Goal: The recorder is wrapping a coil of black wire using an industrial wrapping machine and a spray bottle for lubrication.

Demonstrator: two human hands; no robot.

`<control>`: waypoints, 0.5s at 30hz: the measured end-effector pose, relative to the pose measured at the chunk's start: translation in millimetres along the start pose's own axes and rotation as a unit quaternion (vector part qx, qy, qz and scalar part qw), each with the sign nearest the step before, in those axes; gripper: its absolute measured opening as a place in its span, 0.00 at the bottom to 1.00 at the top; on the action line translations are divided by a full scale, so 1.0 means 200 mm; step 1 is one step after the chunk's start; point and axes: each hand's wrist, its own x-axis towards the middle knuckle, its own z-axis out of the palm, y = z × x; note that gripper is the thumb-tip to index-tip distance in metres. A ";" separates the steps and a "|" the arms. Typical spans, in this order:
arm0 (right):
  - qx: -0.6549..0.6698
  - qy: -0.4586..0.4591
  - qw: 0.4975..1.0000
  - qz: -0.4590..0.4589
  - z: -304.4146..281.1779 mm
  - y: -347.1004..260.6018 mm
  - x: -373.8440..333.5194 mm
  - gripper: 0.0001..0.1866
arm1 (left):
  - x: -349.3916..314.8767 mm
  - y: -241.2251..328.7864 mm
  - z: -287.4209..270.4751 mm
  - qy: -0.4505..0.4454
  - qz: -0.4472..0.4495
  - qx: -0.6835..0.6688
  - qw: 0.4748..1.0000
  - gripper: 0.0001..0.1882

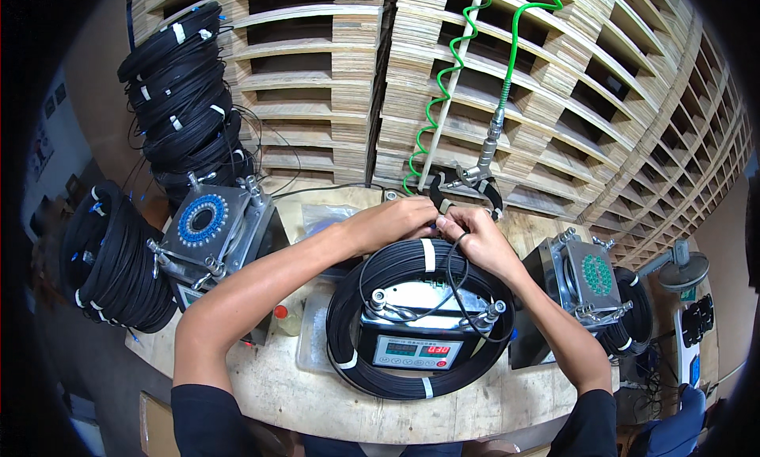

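Note:
Both my hands meet just beyond a large coil of black cable (342, 314), which is bound with white ties and lies around a machine with a lit control panel (418, 352). My right hand (481, 237) is closed, thumb against fingers, on a thin black cable (452, 268) that loops up from the coil. Beside it, fingertips almost touching, my left hand (402, 221) is bent in a closed grip. What its fingers hold is hidden; only a small bluish bit shows beneath them.
Machines with a blue ring (203, 219) and a green ring (596, 275) flank me. Stacked cable coils (178, 100) rise at left, with another pile (111, 259) nearer. A green air hose with a metal gun (492, 132) hangs ahead. Wooden pallets (356, 77) wall the back. A red-capped bottle (286, 318) stands left of the coil.

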 end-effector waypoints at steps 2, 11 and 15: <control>-0.013 -0.025 0.998 0.051 -0.01 -0.02 0.02 0.16 | -0.01 0.01 0.00 0.004 -0.031 -0.029 0.999 0.11; 0.063 -0.015 0.998 0.005 0.02 0.01 0.02 0.14 | -0.02 0.01 0.02 0.020 0.006 0.053 0.998 0.09; 0.050 -0.007 0.999 0.005 0.00 -0.04 -0.01 0.14 | -0.01 0.01 0.02 0.021 0.016 0.077 0.997 0.08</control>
